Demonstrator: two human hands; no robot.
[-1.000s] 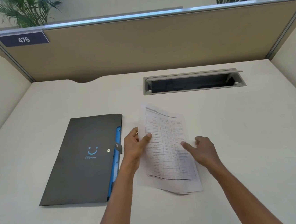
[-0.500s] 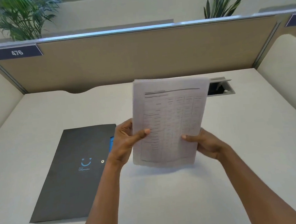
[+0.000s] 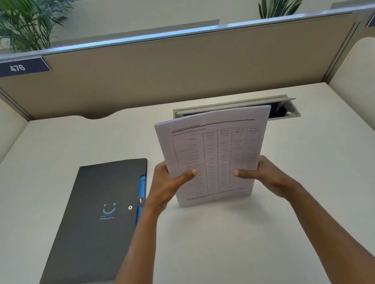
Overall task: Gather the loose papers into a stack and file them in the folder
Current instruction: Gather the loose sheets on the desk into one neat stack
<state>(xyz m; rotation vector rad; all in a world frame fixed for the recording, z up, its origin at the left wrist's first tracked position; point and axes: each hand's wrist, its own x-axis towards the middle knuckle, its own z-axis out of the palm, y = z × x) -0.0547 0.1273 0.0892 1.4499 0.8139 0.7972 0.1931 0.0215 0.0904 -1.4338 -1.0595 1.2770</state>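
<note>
Left hand (image 3: 165,185) and right hand (image 3: 268,175) each pinch a side edge of the paper stack (image 3: 215,157), thumbs on the printed face; stack upright, bottom edge at the desk (image 3: 214,242), likely to square the sheets. Folder (image 3: 98,221) closed, flat, just left. Half a second ago the stack hung clear of the desk; a second ago it lay flat

One folder (image 3: 93,222), one paper stack (image 3: 215,157), two hands, two plants, one desk (image 3: 324,197).
</note>
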